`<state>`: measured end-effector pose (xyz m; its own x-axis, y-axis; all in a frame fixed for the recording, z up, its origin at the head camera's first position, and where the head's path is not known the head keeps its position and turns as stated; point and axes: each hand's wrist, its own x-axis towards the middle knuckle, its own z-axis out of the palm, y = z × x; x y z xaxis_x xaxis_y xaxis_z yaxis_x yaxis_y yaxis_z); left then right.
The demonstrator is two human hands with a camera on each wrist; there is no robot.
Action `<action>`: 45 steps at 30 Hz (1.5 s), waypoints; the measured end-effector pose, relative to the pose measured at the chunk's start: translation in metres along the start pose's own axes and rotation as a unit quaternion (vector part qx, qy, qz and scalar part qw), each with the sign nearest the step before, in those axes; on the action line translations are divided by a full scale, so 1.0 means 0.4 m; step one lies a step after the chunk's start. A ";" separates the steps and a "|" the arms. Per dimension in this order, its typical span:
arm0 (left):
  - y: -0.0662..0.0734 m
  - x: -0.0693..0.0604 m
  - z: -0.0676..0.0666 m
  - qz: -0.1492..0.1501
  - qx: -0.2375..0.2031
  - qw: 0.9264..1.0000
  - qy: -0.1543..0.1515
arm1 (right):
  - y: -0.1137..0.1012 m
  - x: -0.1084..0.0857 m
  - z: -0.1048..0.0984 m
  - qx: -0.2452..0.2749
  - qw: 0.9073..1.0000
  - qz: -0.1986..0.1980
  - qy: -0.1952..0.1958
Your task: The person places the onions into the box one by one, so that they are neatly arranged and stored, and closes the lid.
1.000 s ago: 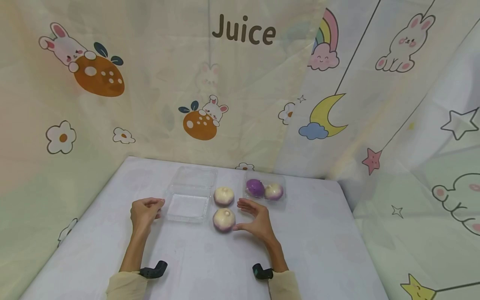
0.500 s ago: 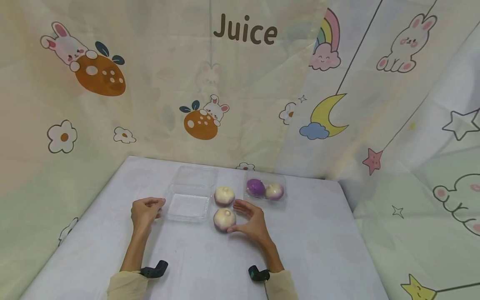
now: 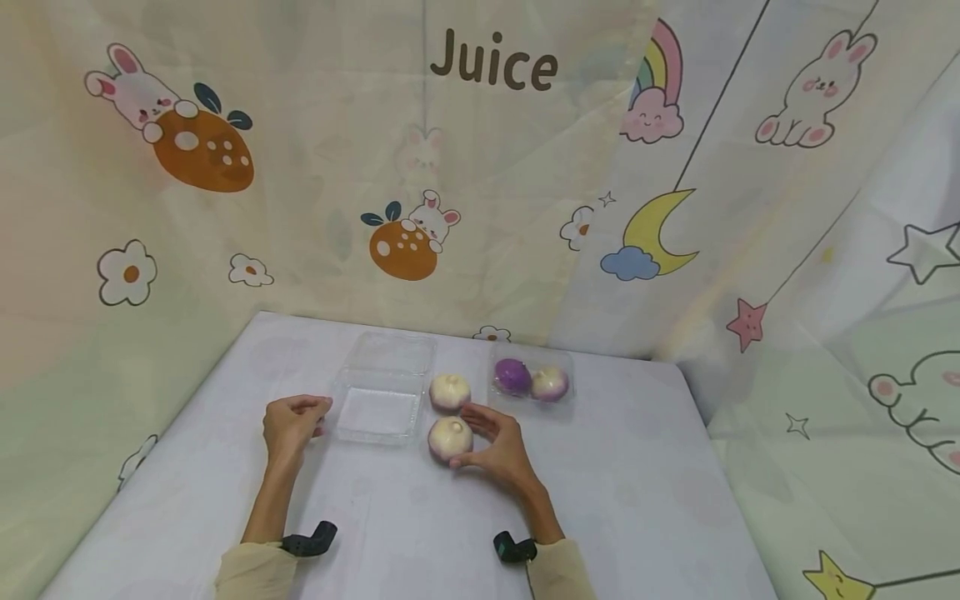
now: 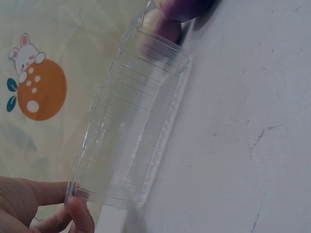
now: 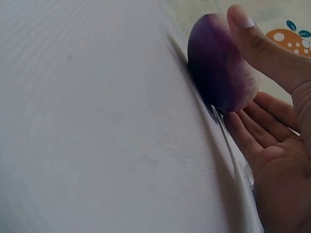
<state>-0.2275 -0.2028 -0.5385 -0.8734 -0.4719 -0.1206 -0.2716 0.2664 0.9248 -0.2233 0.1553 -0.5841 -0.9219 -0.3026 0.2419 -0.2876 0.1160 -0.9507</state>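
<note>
An open clear plastic box (image 3: 372, 437) lies left of two white-and-purple turnips. My left hand (image 3: 288, 427) is at its left side; in the left wrist view that hand (image 4: 36, 204) pinches the corner of the box (image 4: 141, 121) between thumb and finger. My right hand (image 3: 500, 452) curves round the nearer turnip (image 3: 450, 440), thumb at the near side and fingers at the far side. In the right wrist view the thumb of my hand (image 5: 279, 155) lies against the purple turnip (image 5: 214, 68). The farther turnip (image 3: 450, 392) stands just behind.
A second clear box (image 3: 531, 401) at the back right holds a purple round item (image 3: 512, 377) and a white-and-purple turnip (image 3: 550, 383). The white table (image 3: 630, 467) meets printed cloth (image 3: 300, 167) at its back edge.
My right hand has moved left to the nearer turnip, and its fingers have come round it. My left hand has stayed at the box.
</note>
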 end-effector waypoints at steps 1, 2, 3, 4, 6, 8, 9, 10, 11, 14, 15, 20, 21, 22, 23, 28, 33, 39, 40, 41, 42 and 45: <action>0.000 0.000 0.000 0.000 -0.001 1.000 0.000 | 0.001 0.000 0.000 -0.001 1.000 0.003 0.000; 0.001 0.000 0.001 0.000 -0.001 1.000 -0.001 | 0.002 0.001 0.000 -0.003 1.000 0.002 -0.002; 0.001 0.000 0.001 0.001 -0.001 1.000 -0.001 | 0.003 0.001 0.000 -0.005 1.000 0.003 -0.004; 0.001 0.000 0.001 0.002 -0.002 1.000 -0.001 | 0.005 0.001 0.000 -0.006 1.000 0.002 -0.006; 0.002 0.000 0.001 0.003 -0.004 1.000 -0.002 | 0.008 0.001 0.000 -0.012 1.000 -0.003 -0.009; 0.002 0.001 0.001 0.005 -0.003 1.000 -0.003 | 0.010 0.001 -0.001 -0.016 1.000 -0.005 -0.011; 0.001 0.001 0.000 0.005 -0.004 1.000 -0.003 | 0.011 0.001 -0.001 -0.016 1.000 -0.005 -0.012; 0.001 0.001 -0.001 0.006 -0.006 1.000 -0.004 | 0.011 0.001 -0.001 -0.017 1.000 -0.004 -0.012; 0.001 0.001 -0.001 0.006 -0.007 1.000 -0.005 | 0.011 0.001 -0.001 -0.017 1.000 -0.003 -0.012; 0.000 0.001 -0.003 0.007 -0.009 1.000 -0.006 | 0.011 0.002 -0.001 -0.018 1.000 0.000 -0.013; 0.000 0.001 -0.004 0.007 -0.010 1.000 -0.006 | 0.010 0.002 -0.001 -0.018 1.000 0.000 -0.013; -0.001 0.001 -0.003 0.006 -0.012 1.000 -0.005 | 0.009 0.001 0.000 -0.025 1.000 0.001 -0.012; -0.001 0.001 -0.002 0.006 -0.012 1.000 -0.005 | 0.008 0.001 0.000 -0.025 1.000 0.003 -0.011; -0.001 0.001 -0.002 0.005 -0.011 1.000 -0.005 | 0.008 0.001 0.001 -0.026 1.000 0.004 -0.011; -0.002 0.001 -0.002 0.004 -0.010 1.000 -0.005 | 0.008 0.001 0.001 -0.026 1.000 0.006 -0.011; -0.003 0.001 -0.001 0.002 -0.007 1.000 -0.004 | 0.007 0.000 0.001 -0.026 1.000 0.009 -0.006; -0.003 0.003 0.000 0.004 -0.007 1.000 -0.006 | 0.002 -0.001 0.001 -0.021 1.000 0.009 -0.001; 0.000 -0.001 0.000 0.003 -0.006 1.000 -0.005 | -0.002 0.000 0.000 -0.025 1.000 0.002 -0.003; 0.000 -0.002 0.000 0.003 -0.007 1.000 -0.005 | -0.004 -0.001 0.000 -0.027 1.000 -0.002 -0.004; 0.000 -0.003 -0.001 0.004 -0.008 1.000 -0.005 | -0.006 0.000 -0.001 -0.029 1.000 -0.007 -0.004; -0.001 -0.003 -0.001 0.004 -0.008 1.000 -0.005 | -0.008 -0.001 -0.001 -0.030 0.999 -0.011 -0.004; -0.001 -0.003 -0.002 0.003 -0.009 1.000 -0.007 | -0.019 0.001 -0.001 -0.028 0.999 -0.026 -0.002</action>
<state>-0.2262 -0.2030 -0.5385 -0.8804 -0.4588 -0.1196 -0.2591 0.2542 0.9318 -0.2217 0.1549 -0.5768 -0.9048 -0.3126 0.2892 -0.3484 0.1528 -0.9248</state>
